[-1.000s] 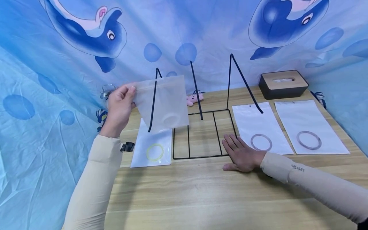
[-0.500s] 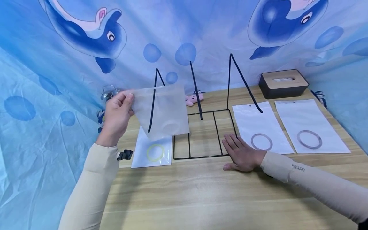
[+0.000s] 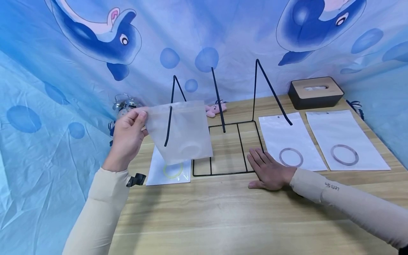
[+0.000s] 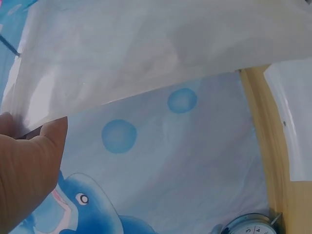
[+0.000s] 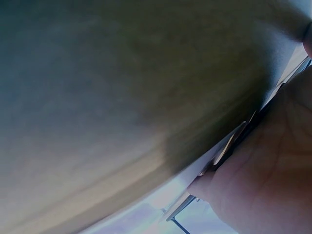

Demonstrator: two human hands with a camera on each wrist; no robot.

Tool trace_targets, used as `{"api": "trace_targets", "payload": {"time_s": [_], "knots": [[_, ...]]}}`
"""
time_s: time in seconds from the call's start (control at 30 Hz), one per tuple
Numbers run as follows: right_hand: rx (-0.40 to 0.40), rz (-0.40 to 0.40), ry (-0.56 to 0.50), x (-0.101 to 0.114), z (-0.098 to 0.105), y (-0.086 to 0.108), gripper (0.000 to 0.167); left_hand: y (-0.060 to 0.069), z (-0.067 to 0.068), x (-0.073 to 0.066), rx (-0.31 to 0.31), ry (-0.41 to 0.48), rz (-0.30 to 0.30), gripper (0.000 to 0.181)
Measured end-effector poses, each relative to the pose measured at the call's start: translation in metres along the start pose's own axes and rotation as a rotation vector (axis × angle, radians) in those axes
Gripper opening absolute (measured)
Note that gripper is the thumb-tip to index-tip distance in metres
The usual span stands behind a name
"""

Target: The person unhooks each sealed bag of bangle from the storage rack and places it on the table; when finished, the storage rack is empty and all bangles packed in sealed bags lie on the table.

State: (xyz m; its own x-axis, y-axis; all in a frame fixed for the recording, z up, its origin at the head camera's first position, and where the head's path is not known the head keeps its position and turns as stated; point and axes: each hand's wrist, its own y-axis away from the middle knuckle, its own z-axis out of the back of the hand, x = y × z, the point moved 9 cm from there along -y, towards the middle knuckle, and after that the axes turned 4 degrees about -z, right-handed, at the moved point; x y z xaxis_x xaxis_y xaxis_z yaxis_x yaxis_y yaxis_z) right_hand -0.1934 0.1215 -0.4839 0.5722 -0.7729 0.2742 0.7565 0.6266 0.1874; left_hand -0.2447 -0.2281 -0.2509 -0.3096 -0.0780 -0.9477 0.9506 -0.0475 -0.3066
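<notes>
My left hand (image 3: 129,136) pinches the upper left corner of a frosted plastic zip bag (image 3: 194,124), between thumb and fingers. A faint round outline shows low in the bag. The left arm of a black wire display rack (image 3: 227,173) appears to pass through the bag near its top edge, its tip in front. In the left wrist view, the bag (image 4: 122,53) stretches away from the thumb. My right hand (image 3: 269,171) rests with straight fingers at the rack base's right front corner. The right wrist view is mostly dark and blurred.
A white bag with a yellow ring (image 3: 172,177) lies left of the rack, partly covered. Two white bags with mauve rings, a nearer one (image 3: 280,136) and a farther one (image 3: 345,132), lie right. Behind are a tissue box (image 3: 315,94), pink toy (image 3: 215,109) and alarm clock (image 3: 125,104).
My left hand and the frosted bag have moved down, the bag's top edge sliding along the rack's left arm toward its tip. My right hand has stayed put.
</notes>
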Motion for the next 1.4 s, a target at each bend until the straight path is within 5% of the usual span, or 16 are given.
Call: {"api": "trace_targets", "payload": {"time_s": [0.77, 1.4], "knots": [[0.009, 0.012, -0.038, 0.009, 0.01, 0.005, 0.104, 0.028, -0.007, -0.006, 0.117, 0.196, -0.049, 0.021], [0.031, -0.021, -0.002, 0.0, 0.0, -0.001, 0.103, 0.04, -0.003, -0.012, 0.138, 0.295, -0.05, 0.017]]}}
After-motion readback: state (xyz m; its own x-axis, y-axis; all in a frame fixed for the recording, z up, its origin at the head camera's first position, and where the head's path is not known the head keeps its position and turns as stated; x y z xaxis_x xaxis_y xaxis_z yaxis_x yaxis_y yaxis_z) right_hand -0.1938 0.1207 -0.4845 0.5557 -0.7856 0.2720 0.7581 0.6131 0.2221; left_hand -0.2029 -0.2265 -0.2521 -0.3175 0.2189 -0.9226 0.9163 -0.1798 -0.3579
